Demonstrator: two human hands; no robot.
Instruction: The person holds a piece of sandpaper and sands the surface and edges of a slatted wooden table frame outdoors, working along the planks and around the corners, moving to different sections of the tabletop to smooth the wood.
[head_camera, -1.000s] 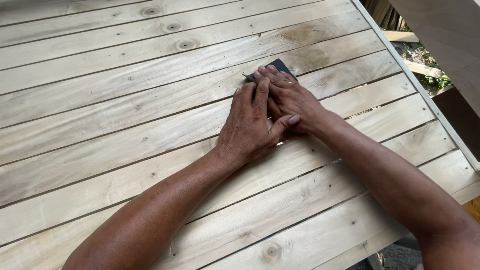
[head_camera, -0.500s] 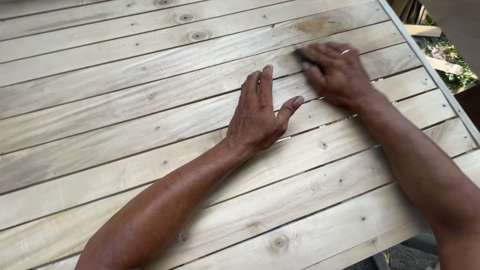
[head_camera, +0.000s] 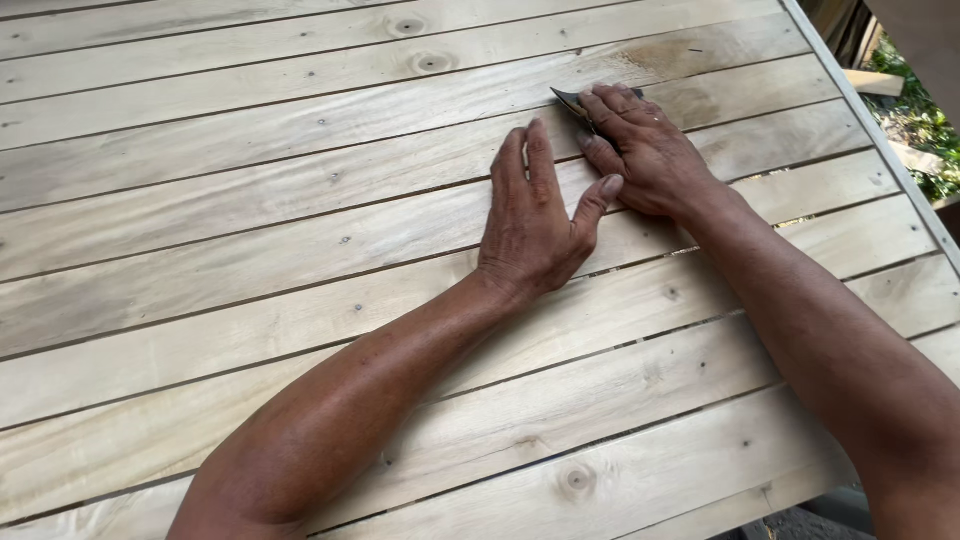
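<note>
dark sanding pad (head_camera: 572, 101) under right hand (head_camera: 645, 150) grip

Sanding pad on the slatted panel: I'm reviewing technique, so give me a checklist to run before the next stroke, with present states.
1. Right hand covers the dark sanding pad: ok.
2. Pad lies flat on the plank: cannot tell, mostly hidden.
3. Left hand flat on the wooden panel, bracing: ok.
4. Left thumb apart from the right hand: not ok, they nearly touch.
5. Knots ahead of the pad: ok, flush-looking.
</note>
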